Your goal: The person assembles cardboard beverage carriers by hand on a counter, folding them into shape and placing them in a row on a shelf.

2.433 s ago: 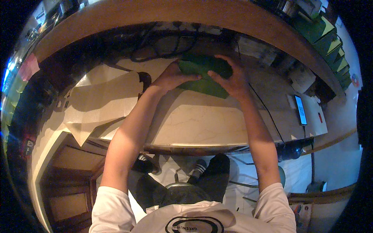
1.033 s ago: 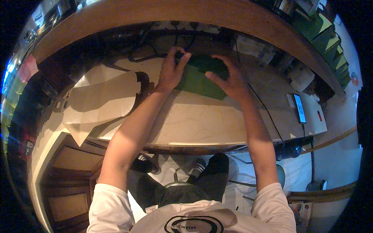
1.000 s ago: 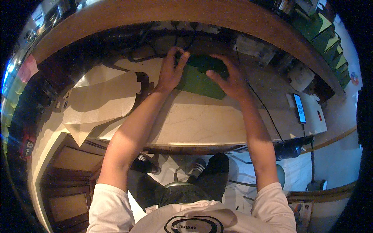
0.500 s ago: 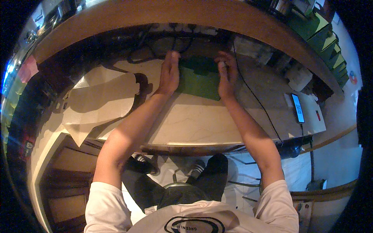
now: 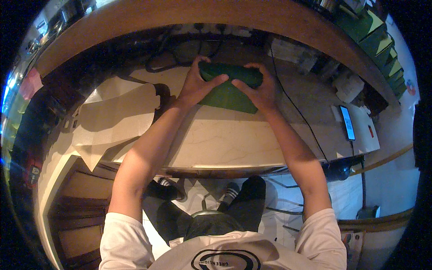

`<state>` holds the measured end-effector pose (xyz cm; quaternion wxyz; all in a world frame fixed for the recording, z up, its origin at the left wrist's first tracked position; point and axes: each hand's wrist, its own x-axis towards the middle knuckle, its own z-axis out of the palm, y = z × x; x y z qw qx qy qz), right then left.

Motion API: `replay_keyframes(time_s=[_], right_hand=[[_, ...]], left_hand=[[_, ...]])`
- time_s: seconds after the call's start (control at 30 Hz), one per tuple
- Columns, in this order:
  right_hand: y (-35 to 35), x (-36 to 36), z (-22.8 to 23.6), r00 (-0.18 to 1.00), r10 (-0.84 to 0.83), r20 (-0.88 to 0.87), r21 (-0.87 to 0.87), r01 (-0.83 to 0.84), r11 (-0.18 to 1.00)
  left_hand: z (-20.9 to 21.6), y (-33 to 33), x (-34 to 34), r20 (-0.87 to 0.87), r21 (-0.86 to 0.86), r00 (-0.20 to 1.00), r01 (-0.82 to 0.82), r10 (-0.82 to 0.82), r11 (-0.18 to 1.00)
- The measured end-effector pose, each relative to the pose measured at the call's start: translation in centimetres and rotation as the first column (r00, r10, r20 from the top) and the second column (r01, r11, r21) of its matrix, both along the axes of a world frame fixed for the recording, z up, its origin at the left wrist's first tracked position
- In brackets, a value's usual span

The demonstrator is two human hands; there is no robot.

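Note:
Both of my hands grip a green bag-like piece (image 5: 229,98) of paper or card at the far middle of the counter. My left hand (image 5: 198,85) holds its left side, with the thumb pressed on the front near the middle. At the right side my right hand (image 5: 263,87) does the same, its thumb pointing inward close to the other. The far part of the piece is darker and bulges out between my hands. Its near part lies flat toward me. Most of my fingers are hidden behind it.
A large creased cream sheet (image 5: 119,108) lies to the left. Near the right edge are a lit phone (image 5: 347,123) and a white flat thing (image 5: 365,128). A black cable (image 5: 297,110) crosses the counter. Overhead, a wooden shelf (image 5: 180,15) curves across; green folded pieces (image 5: 371,42) stand at upper right.
My hands were beside the green piece with fingers raised and thumbs apart. Now they have closed on its far part, thumbs turned inward on the front, and that part bulges.

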<state>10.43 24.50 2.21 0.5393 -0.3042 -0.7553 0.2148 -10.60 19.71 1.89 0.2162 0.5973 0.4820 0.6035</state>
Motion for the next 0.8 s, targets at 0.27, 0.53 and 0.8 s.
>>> replay_keyframes(time_s=[0.27,0.53,0.8], right_hand=[[0.1,0.5,0.5,1.000,-0.009,0.029,-0.013,0.009,1.000],[0.7,1.3,1.3,0.977,-0.060,0.204,0.241,0.009,0.971],[0.1,1.2,1.6,0.961,-0.098,0.257,0.264,0.028,0.964]], left_hand=[[1.4,-0.8,-1.0,-0.006,-0.081,0.994,0.104,-0.105,0.991],[1.4,-0.4,-1.7,-0.130,0.033,0.985,0.118,-0.113,0.992],[1.2,-0.4,-2.4,-0.259,0.149,0.963,0.112,-0.071,0.982]])
